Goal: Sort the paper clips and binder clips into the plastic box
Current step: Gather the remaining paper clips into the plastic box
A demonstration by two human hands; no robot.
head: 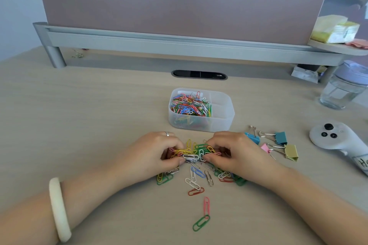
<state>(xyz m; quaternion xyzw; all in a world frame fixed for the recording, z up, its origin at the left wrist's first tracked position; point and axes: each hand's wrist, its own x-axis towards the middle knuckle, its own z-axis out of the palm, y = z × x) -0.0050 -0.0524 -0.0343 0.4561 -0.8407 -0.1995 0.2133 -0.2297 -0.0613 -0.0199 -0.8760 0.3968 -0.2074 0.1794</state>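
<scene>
The left hand [159, 153] and right hand [235, 151] rested on the desk [79, 125], cupped toward each other around a heap of paper clips [196, 153]. Both grips were curled inward, fingertips pinching into the heap; each appeared to be gathering clips, not yet lifting them. The plastic box [223, 117] stood directly beyond the heap, away from the person and slightly to the right, so the right hand lay marginally nearer to it. The box's long axis ran left to right. Its large left compartment already held many paper clips; the smaller right compartments appeared empty.

Loose clips [197, 181] lay scattered nearer the person, and two linked ones [204, 215] lay well apart from the heap. The binder clips [278, 143] lay just right of the right hand, wire handles pointing left.

The paper clips were thin, coated wire loops in mixed colours, likely to tangle and slip. The box was translucent, with rounded corners. The binder clips were folded coloured metal.
</scene>
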